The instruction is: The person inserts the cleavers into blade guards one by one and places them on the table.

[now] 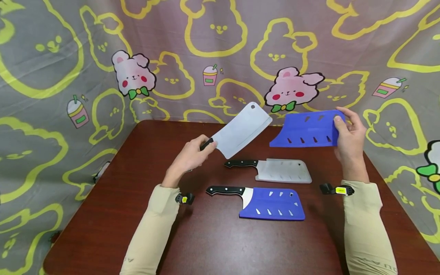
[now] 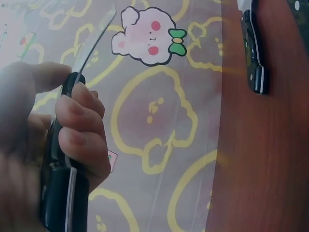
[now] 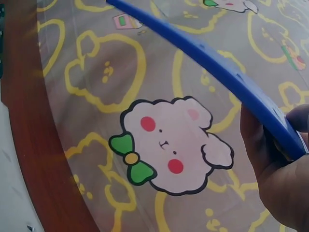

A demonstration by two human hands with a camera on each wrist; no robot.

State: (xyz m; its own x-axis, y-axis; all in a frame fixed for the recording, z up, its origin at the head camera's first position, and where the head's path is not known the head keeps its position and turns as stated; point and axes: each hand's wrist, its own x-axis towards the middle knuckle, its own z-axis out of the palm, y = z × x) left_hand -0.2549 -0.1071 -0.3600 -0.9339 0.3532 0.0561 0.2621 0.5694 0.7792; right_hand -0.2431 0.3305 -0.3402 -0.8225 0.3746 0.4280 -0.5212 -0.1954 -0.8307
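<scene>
My left hand (image 1: 193, 153) grips the black handle (image 2: 63, 159) of a cleaver (image 1: 242, 130), its bare blade tilted up to the right above the table. In my right hand (image 1: 352, 139) is a blue slotted blade cover (image 1: 306, 130), pinched at its right end between thumb and fingers. The cover is apart from the bare blade, its flared end toward it. Below on the table lies a second cleaver (image 1: 240, 163) in a translucent white cover (image 1: 285, 172). Nearer to me, a third cleaver (image 1: 225, 190) sits in a blue cover (image 1: 275, 204). Both handles point left.
The dark red-brown table (image 1: 137, 214) has a rounded corner at the back left. Behind and beside it hangs a curtain (image 1: 220, 49) with yellow outlines and pink cartoon heads. Part of a small object shows under my left wrist; its kind is hidden.
</scene>
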